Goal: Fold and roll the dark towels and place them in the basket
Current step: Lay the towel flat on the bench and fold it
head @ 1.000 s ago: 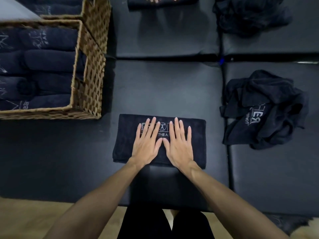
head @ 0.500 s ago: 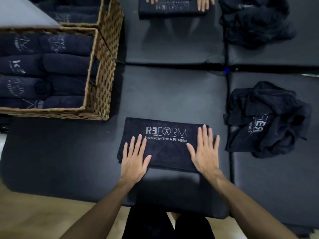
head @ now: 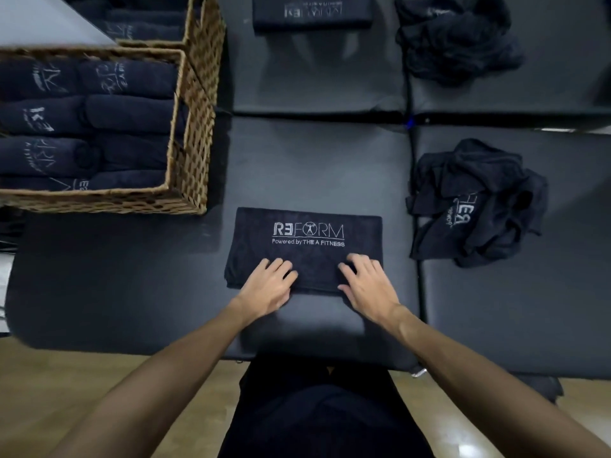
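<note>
Both hands, left hand [head: 269,285] and right hand [head: 367,285], curl their fingers over the near edge of the folded towel [head: 307,249] on the tabletop [head: 132,276]; rolling looks about to begin, needing even pressure toward the logo, then the basket [head: 191,133]

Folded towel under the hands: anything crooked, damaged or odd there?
Nothing stands out. The folded towel lies flat with its logo facing up, and the left hand and right hand curl at its near edge. The crumpled towels to the right just await folding.
</note>
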